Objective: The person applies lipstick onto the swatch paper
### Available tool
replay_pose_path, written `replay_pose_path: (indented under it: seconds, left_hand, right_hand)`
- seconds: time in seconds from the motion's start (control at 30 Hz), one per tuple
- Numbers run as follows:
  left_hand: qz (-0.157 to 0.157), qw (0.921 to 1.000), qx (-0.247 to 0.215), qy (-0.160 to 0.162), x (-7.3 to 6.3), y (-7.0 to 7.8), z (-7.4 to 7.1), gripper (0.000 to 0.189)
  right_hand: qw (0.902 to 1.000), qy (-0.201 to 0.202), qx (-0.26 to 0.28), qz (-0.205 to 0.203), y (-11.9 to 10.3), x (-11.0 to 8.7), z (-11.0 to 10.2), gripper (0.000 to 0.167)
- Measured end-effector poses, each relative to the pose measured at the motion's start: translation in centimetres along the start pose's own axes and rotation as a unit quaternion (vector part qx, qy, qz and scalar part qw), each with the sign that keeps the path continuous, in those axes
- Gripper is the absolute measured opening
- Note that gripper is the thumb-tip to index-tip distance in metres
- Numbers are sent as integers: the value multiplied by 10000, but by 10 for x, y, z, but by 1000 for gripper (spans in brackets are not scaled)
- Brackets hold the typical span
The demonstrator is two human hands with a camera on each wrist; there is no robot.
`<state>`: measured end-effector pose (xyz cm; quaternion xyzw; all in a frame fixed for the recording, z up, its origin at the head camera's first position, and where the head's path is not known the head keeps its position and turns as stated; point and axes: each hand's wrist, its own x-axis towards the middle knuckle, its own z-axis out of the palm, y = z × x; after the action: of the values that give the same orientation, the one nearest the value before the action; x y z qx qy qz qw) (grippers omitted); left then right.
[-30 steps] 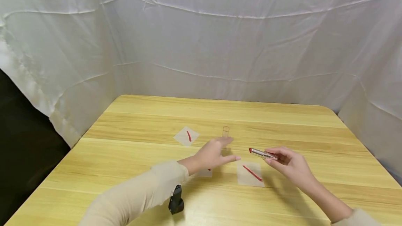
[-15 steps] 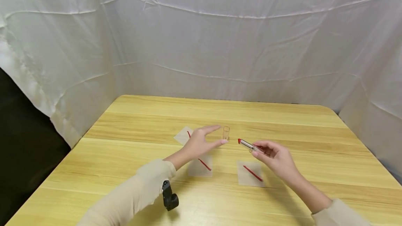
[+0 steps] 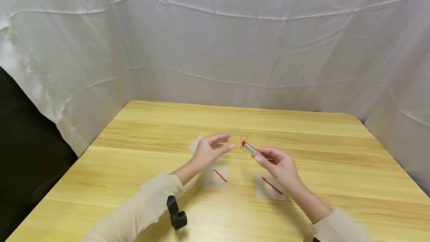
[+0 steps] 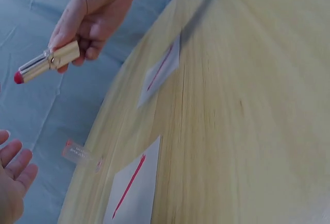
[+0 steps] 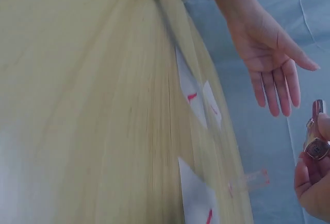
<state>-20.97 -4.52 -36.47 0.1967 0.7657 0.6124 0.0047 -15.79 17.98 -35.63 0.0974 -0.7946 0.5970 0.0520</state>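
In the head view my right hand [image 3: 282, 167] pinches an uncapped lipstick [image 3: 253, 151] by its base, red tip pointing up and left. My left hand [image 3: 205, 151] is held above the table left of that tip, fingers relaxed and holding nothing; the right wrist view shows its palm and spread fingers. A clear lipstick cap [image 4: 77, 152] stands upright on the table beyond the hands. In the head view the lipstick's tip overlaps the cap. White paper squares with red strokes lie below, a middle one [image 3: 209, 181] and a right one [image 3: 260, 191].
A third paper square [image 3: 194, 144] lies farther back, partly covered by my left hand. The wooden table [image 3: 134, 167] carries everything, with pale cloth [image 3: 215, 44] hanging behind it. A black camera mount [image 3: 177, 216] sits at my left sleeve.
My left hand has drawn back to the left from in front of the cap, its fingers coming closer together. My right hand has moved left and slightly up with the lipstick, toward the cap.
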Motion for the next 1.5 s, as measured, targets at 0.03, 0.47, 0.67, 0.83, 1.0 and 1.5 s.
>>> replay_pose_path:
  seconds: [0.03,0.47,0.67,0.83,1.0,1.5]
  left_hand:
    - [9,9999,-123,5,0,0,0,41]
    - [-187,9959,-875,89,-2,0,3,35]
    - [-399,9958,-802,197,-1,-2,4,31]
    - [-492,9959,-740,183,1,-3,7,30]
    - [-484,9965,-676,125,2,-4,9,28]
    - [-820,9955,-410,251,4,-5,11,26]
  right_hand:
    - [9999,0,102,61,-1,0,3,32]
    - [9931,103,956,675,0,9,33,33]
    - [9885,125,1214,894,2,9,41,34]
    - [9837,175,1399,1113,2,8,48,33]
    - [9756,332,1715,1330,4,7,56,29]
    - [9683,241,2021,1448,7,5,63,26]
